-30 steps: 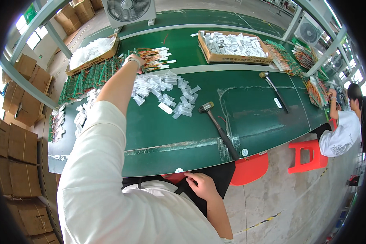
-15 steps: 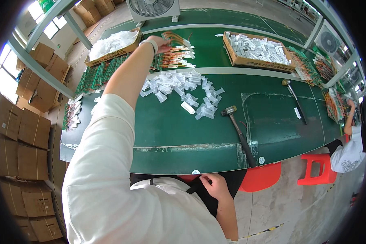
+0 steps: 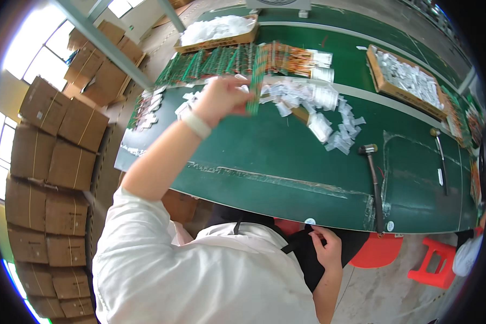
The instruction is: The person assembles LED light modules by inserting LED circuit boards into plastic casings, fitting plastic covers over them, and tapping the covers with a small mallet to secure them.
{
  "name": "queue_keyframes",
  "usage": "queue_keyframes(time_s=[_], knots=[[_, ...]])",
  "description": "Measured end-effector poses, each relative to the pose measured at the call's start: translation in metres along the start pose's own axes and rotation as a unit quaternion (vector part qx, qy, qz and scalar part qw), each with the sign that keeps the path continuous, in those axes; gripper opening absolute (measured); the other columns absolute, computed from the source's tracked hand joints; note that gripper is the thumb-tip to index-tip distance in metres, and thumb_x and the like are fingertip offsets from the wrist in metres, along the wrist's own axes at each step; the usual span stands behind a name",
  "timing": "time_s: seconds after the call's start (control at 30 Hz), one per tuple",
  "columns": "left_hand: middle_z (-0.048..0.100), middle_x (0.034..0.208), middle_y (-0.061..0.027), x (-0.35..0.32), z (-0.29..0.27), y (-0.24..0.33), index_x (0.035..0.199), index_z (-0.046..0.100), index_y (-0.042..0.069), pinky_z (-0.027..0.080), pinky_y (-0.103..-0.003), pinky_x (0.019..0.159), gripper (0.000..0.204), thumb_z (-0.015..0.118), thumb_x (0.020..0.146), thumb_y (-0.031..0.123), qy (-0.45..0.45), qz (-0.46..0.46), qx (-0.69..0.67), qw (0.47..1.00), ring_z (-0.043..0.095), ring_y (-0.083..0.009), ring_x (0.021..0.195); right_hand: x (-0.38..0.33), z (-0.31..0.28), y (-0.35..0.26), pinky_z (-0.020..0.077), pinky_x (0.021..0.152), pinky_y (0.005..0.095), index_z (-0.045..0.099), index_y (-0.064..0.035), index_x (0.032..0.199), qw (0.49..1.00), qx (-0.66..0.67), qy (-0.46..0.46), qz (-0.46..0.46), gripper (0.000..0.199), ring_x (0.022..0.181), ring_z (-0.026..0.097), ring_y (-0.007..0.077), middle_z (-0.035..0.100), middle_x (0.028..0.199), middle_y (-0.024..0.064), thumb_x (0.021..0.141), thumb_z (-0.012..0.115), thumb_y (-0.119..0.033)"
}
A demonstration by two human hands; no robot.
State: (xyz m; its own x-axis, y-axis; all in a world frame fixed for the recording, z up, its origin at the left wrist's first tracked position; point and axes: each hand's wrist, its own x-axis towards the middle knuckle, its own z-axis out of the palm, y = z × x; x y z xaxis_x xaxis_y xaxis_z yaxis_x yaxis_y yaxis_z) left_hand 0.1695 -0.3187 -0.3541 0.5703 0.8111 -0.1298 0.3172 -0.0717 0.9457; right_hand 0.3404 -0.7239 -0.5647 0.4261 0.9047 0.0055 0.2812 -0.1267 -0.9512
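over the left-middle part of the green table (image 3: 286, 173), the left hand (image 3: 221, 101) had thumb & fingers clamped on a green strip (image 3: 256, 81), which was blurry. strip's long axis ran near-to-far, approx. straight away from the person, w/ the far end tipped a bit to the right & the near end just below the fingertips; couldn't tell if it lay flat or on edge. far end overlapped, in view, a row of green boards (image 3: 210, 62) & orange wires (image 3: 294, 58); wires pointed right, w/ white ends (image 3: 321, 59). right of the strip, nr. its lower half, was a blurry spread of white sleeves (image 3: 346, 129); couldn't tell if any were attached to it. right hand (image 3: 326, 248) was by the table's near edge, fingers bent, next to black cloth (image 3: 302, 254); couldn't tell if it gripped anything. also on the table: cardboard tray (image 3: 221, 43) behind the boards, another box (image 3: 410, 101) far right, & a hammer (image 3: 377, 189) w/ its head pointing away.
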Motion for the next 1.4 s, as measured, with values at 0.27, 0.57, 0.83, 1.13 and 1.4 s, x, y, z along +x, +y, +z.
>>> queue_keyframes(time_s=[0.27, 0.57, 0.83, 1.13, 1.4], knots=[[0.076, 0.078, -0.0067, -0.105, -0.01, -0.131, 0.136, 0.068, -0.005, 0.057, -0.028, 0.061, 0.046, 0.08, 0.095, 0.012, 0.097, -0.083, 0.084, 0.988, 0.072, -0.0111, 0.067, 0.0, 0.004, 0.004, 0.0586, 0.081, 0.0334, 0.075, 0.0009, 0.121, 0.999, -0.045, -0.023, -0.006, 0.026, 0.086, 0.076, 0.0229, 0.077, 0.096, 0.0147, 0.096, 0.07, -0.002], [0.078, 0.082, -0.0114, -0.1, -0.028, -0.13, 0.136, 0.067, -0.008, 0.059, -0.03, 0.063, 0.052, 0.082, 0.094, 0.019, 0.099, -0.086, 0.111, 0.985, 0.075, -0.0152, 0.07, 0.006, 0.017, 0.0, 0.0579, 0.079, 0.0332, 0.075, 0.0019, 0.118, 0.988, -0.153, -0.021, 0.01, 0.023, 0.081, 0.074, 0.0222, 0.076, 0.093, 0.014, 0.096, 0.07, -0.002], [0.079, 0.102, -0.005, -0.087, -0.097, -0.153, 0.115, 0.082, 0.018, 0.059, -0.043, 0.086, 0.03, 0.081, 0.09, 0.033, 0.26, 0.02, 0.431, 0.864, 0.074, -0.0302, 0.094, -0.001, 0.017, -0.008, 0.0577, 0.081, 0.0363, 0.076, -0.0021, 0.119, 0.968, -0.249, -0.037, 0.016, 0.024, 0.087, 0.075, 0.0264, 0.077, 0.096, 0.0143, 0.096, 0.07, -0.008], [0.079, 0.114, -0.009, -0.018, -0.113, -0.186, 0.116, 0.083, 0.018, 0.058, -0.042, 0.092, 0.036, 0.087, 0.084, 0.034, 0.202, 0.041, 0.439, 0.874, 0.074, -0.0302, 0.101, -0.002, 0.019, -0.007, 0.0581, 0.081, 0.0412, 0.078, -0.0051, 0.112, 0.954, -0.299, -0.016, -0.003, 0.019, 0.088, 0.074, 0.0321, 0.077, 0.097, 0.0136, 0.095, 0.072, -0.011], [0.08, 0.083, -0.011, -0.046, -0.123, -0.155, 0.109, 0.085, 0.016, 0.059, -0.036, 0.07, 0.03, 0.073, 0.096, 0.041, 0.372, 0.071, 0.387, 0.841, 0.077, -0.0262, 0.074, 0.007, 0.028, -0.019, 0.0577, 0.078, 0.0384, 0.078, -0.0076, 0.113, 0.952, -0.305, -0.035, 0.0, 0.019, 0.087, 0.073, 0.0283, 0.077, 0.095, 0.009, 0.095, 0.073, -0.01]])
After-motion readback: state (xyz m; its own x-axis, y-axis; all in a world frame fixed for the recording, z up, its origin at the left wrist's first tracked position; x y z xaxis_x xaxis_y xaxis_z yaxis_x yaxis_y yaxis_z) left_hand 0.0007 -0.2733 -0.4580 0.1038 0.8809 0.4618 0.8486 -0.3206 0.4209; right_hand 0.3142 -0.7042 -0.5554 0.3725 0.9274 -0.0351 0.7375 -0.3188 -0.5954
